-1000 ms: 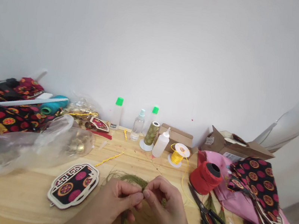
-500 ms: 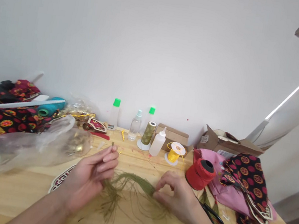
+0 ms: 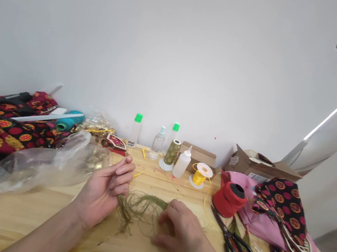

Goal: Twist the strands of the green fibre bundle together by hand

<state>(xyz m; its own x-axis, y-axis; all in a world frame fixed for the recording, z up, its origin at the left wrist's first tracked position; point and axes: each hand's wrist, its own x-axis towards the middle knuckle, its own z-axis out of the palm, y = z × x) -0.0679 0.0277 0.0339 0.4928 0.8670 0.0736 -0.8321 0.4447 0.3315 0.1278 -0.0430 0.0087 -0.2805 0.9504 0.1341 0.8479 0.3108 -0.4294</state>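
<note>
My left hand [image 3: 107, 188] is closed, fingers pinched together, on a bundle of thin olive-green threads [image 3: 124, 212]. A short dark tip of the bundle shows above the fingertips, and the loose strands fan out below the palm. My right hand [image 3: 181, 234] is curled around the far part of the strands, which arch across the gap between both hands. The ends inside the right hand are hidden. Close to the right forearm, black-handled scissors [image 3: 229, 235] lie on the wooden table [image 3: 44, 225].
Behind the hands stand an olive thread spool [image 3: 172, 152], a white squeeze bottle [image 3: 182, 163], a yellow cord spool [image 3: 200, 176] and a red thread cone [image 3: 229, 200]. A plastic bag [image 3: 43, 166] and patterned fabric [image 3: 2, 125] lie left. Pink cloth [image 3: 264, 220] lies right.
My right hand has moved slightly left and down, closer to my left hand, and the threads between them bunch up more. The view has shifted, showing more of the scissors.
</note>
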